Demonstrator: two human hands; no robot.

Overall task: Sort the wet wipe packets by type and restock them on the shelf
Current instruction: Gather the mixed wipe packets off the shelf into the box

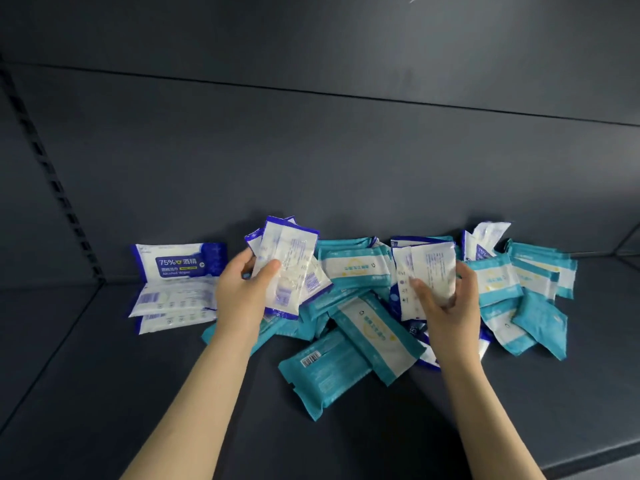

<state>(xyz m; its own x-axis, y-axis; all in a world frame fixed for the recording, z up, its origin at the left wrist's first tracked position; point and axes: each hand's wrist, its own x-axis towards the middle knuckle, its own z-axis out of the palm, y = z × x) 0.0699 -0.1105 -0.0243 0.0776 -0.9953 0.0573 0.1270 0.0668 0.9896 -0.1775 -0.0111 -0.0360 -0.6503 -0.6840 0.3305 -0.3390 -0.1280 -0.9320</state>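
Packets (498, 282) likely light, soft, slippery-filmed; safest pinched across flat faces. Blue-white fan (289, 268) clasped in left hand (242, 289); further packets (434, 271) gripped in right hand (450, 303), teal heap (346, 362) beneath.

The shelf (104, 375) and its back panel (311, 150) are plain dark slate grey. The upright packet (178, 263) is white with royal-blue ends and label; the left-held packet (289, 268) and the right-held packet (434, 271) show white backs with fine blue print. The heaped packets (375, 336) are teal with a white band and yellow mark, the barcode packet (322, 372) all teal around its black-and-white stripes.
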